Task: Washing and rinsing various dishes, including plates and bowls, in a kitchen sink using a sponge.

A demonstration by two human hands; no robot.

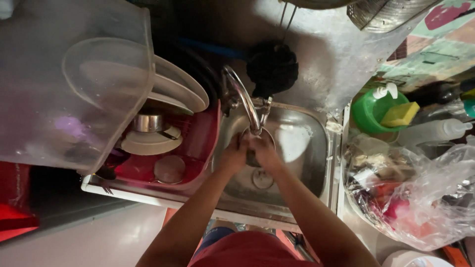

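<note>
At the centre of the frame, the left hand and right hand are pressed together under the curved tap, over the steel sink. Whether they clasp anything I cannot tell. A red dish rack with plates and a metal cup sits left of them; a green container topped by a yellow sponge stands upper right.

Both arms reach forward, left hand and right hand pressed together (fingers curled).
</note>
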